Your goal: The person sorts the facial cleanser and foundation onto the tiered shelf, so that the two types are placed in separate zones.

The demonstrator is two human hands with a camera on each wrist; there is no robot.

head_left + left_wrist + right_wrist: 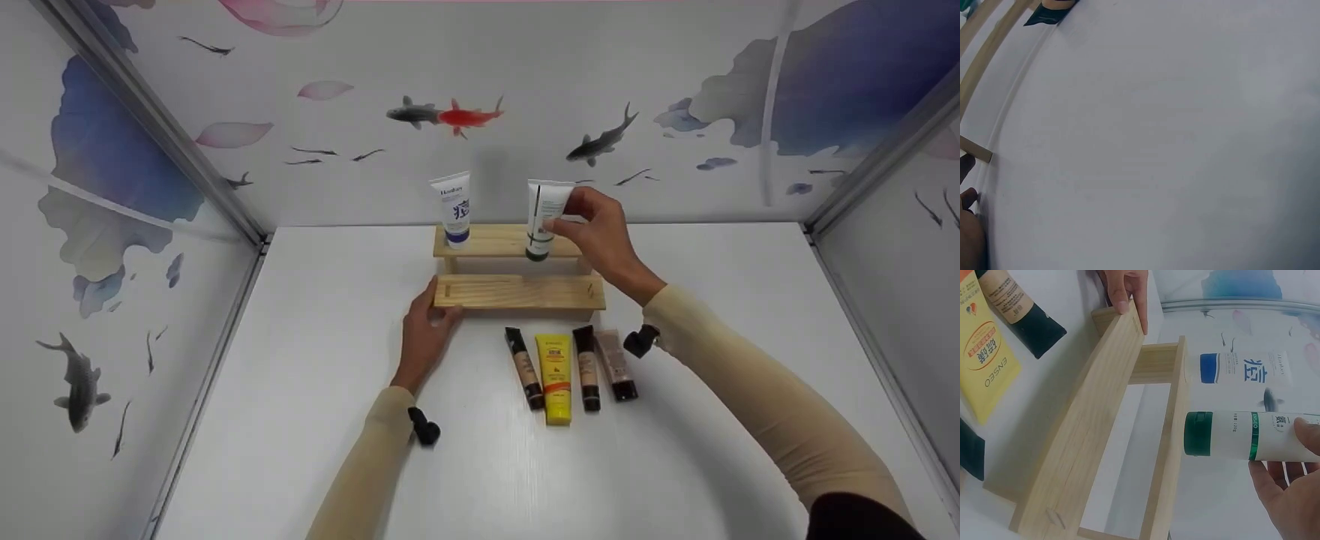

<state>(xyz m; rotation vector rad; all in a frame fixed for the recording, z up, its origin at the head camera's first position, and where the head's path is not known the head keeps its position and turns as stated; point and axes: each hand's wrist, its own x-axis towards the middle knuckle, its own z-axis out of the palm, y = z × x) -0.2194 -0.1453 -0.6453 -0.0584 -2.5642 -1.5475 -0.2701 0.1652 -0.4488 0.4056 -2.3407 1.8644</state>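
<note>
My right hand (604, 236) pinches a white tube with a green cap (541, 219), cap end down, at the upper tier of a two-tier wooden rack (520, 291). In the right wrist view the tube's green cap (1198, 433) is very close to the upper shelf; whether it touches cannot be told. My left hand (426, 334) grips the rack's left end, with the thumb on the lower board, as the right wrist view shows. On the upper shelf's left side a white tube with a blue cap (454, 211) stands upright on its cap.
Before the rack lie a yellow tube (555, 379), two dark-capped beige tubes, one left (525, 367) and one right (589, 367), and a pinkish tube (616, 365). A printed wall (525, 67) rises behind the white table (330, 300), with side panels left and right.
</note>
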